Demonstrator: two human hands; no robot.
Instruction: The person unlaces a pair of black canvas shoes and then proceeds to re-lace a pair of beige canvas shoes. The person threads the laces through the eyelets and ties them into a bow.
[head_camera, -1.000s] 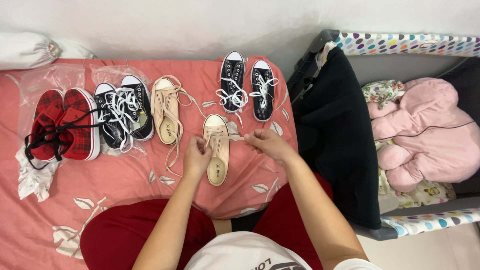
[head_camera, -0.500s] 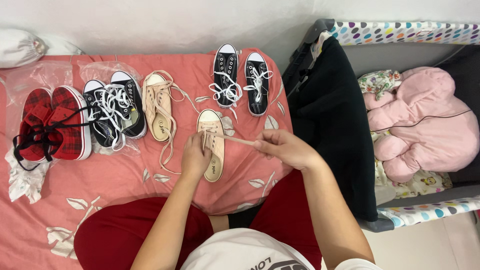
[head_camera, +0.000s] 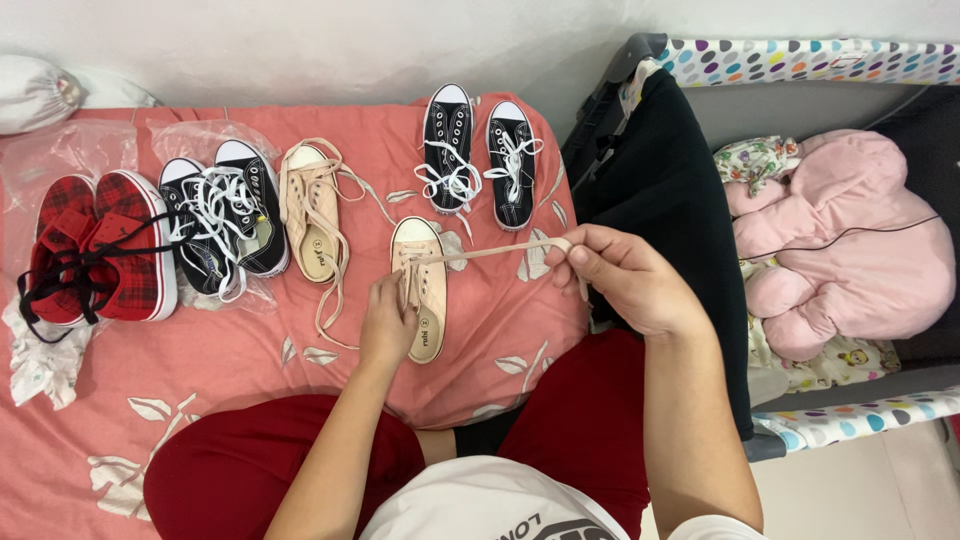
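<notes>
Head view: your right hand (head_camera: 625, 280) has drawn away from the beige shoe (head_camera: 421, 287) since 1 second ago. Then it sat just beside the shoe's toe end; now it is well apart from it, out toward the bed's (head_camera: 250, 370) edge by the black cloth (head_camera: 670, 230). The beige lace (head_camera: 490, 252) is pinched in that hand's grip and now runs as a long, nearly taut line from the shoe's eyelets to your fingers. Your left hand (head_camera: 388, 322) stays pressed on the shoe's side, its grip closed around the upper, holding it flat on the bed. The shoe itself lies much where it was among its neighbours, toe toward the wall.

Counting from the beige shoe: 1 matching beige shoe (head_camera: 312, 212) lies just to its left, laces loose. Further left come 2 black shoes with white laces (head_camera: 222, 220) on clear plastic, then 2 red plaid shoes (head_camera: 95, 248) with black laces. Beyond the beige shoe's toe stand 2 more black shoes (head_camera: 478, 160), side by side. That makes 8 shoes in 4 pairs. Right of the black cloth, 1 pink padded garment (head_camera: 850, 250) lies in a cot with a spotted rim (head_camera: 800, 60).
</notes>
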